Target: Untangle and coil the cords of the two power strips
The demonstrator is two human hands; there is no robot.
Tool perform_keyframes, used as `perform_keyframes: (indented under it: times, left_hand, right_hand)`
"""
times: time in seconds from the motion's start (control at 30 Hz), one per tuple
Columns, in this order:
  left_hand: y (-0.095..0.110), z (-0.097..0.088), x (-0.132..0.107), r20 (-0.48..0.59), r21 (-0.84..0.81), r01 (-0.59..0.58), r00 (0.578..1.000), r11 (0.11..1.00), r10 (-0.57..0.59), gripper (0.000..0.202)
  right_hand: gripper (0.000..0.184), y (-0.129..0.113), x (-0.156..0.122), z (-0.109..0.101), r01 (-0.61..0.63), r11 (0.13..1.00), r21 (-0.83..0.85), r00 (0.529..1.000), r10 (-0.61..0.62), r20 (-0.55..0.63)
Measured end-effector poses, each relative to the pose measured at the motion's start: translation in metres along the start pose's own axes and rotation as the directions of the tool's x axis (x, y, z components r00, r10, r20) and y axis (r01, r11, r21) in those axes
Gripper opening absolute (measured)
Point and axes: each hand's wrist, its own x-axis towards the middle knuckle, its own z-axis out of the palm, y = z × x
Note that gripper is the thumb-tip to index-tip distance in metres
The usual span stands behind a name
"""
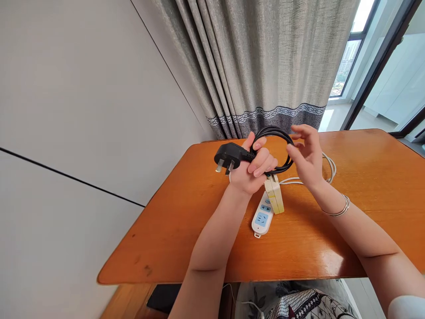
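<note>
My left hand (pixel 254 170) is closed around a coiled black power cable (pixel 277 133), with the black three-pin plug (pixel 227 157) sticking out to the left. My right hand (pixel 307 155) pinches the right side of the same coil, its other fingers spread. Both hands hover above an orange wooden table (pixel 365 190). Below them lies a white power strip (pixel 262 215) with blue sockets. A cream block (pixel 275 193) stands on it, just under my left hand.
A white cable (pixel 328 170) loops on the table behind my right hand. A grey curtain (pixel 262 62) hangs behind the table, a white wall is on the left and a window on the right. Patterned fabric (pixel 299 303) shows below the table's near edge.
</note>
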Motion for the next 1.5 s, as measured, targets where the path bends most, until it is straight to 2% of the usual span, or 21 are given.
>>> perform_keyframes:
  times: [0.03,0.1,0.17,0.2,0.37,0.5,0.67,0.77,0.87,0.93,1.0,1.2,1.3,1.37,1.5]
  left_hand:
    - [0.001,0.000,0.000,0.004,0.006,0.020,1.000,1.000,-0.020,0.051]
    - [0.002,0.000,0.000,-0.008,0.021,0.060,0.998,0.998,-0.060,0.052]
    - [0.003,0.000,0.000,-0.035,0.031,0.084,0.996,0.996,-0.082,0.053]
    - [0.003,0.000,0.000,-0.045,0.032,0.084,0.996,0.996,-0.083,0.053]
    - [0.003,0.001,0.001,-0.052,0.050,0.053,0.997,0.997,-0.050,0.056]
    - [0.002,0.000,0.003,-0.045,0.072,0.041,0.998,0.997,-0.038,0.058]
    - [-0.001,0.003,0.009,-0.051,0.072,-0.005,0.999,0.997,0.009,0.058]
    - [-0.004,0.004,0.012,-0.116,0.078,-0.072,0.990,0.994,0.081,0.048]
    - [-0.006,0.002,0.016,-0.206,0.096,-0.145,0.965,0.985,0.162,0.028]
    - [-0.007,-0.003,0.020,-0.222,0.108,-0.191,0.952,0.976,0.211,0.016]
    - [-0.008,-0.009,0.025,-0.216,0.133,-0.216,0.946,0.967,0.241,0.012]
    - [-0.013,-0.019,0.034,-0.199,0.252,-0.249,0.932,0.935,0.302,0.023]
    - [-0.017,-0.021,0.035,-0.139,0.356,-0.277,0.929,0.892,0.344,0.035]
    - [-0.022,-0.022,0.034,-0.071,0.419,-0.264,0.944,0.869,0.321,0.047]
    - [-0.030,-0.024,0.027,0.055,0.472,-0.184,0.982,0.862,0.180,0.076]
  right_hand:
    - [0.042,0.000,0.002,0.001,-0.116,0.992,0.054,0.993,0.114,0.044]
    - [0.053,-0.001,0.005,0.001,-0.333,0.932,0.142,0.927,0.295,0.232]
    - [0.059,-0.004,0.006,0.001,-0.460,0.872,0.171,0.850,0.375,0.371]
    - [0.060,-0.006,0.007,0.001,-0.483,0.858,0.174,0.834,0.390,0.390]
    - [0.058,-0.017,0.009,0.003,-0.439,0.879,0.186,0.876,0.372,0.308]
    - [0.055,-0.020,0.011,0.002,-0.417,0.893,0.171,0.885,0.355,0.303]
    - [0.055,-0.013,0.011,0.003,-0.441,0.884,0.154,0.887,0.404,0.223]
    - [0.056,-0.007,0.011,0.004,-0.450,0.883,0.136,0.886,0.421,0.197]
    - [0.055,-0.004,0.011,0.003,-0.437,0.890,0.132,0.896,0.418,0.149]
    - [0.054,-0.001,0.011,0.002,-0.430,0.891,0.144,0.902,0.418,0.107]
    - [0.053,0.002,0.012,0.000,-0.439,0.886,0.148,0.899,0.429,0.091]
    - [0.053,0.010,0.012,0.001,-0.455,0.876,0.162,0.890,0.454,0.044]
    - [0.052,0.013,0.013,0.001,-0.447,0.875,0.188,0.891,0.454,0.001]
    - [0.052,0.014,0.014,0.000,-0.444,0.872,0.206,0.889,0.458,-0.022]
    - [0.050,0.017,0.017,-0.005,-0.448,0.868,0.215,0.881,0.469,-0.059]
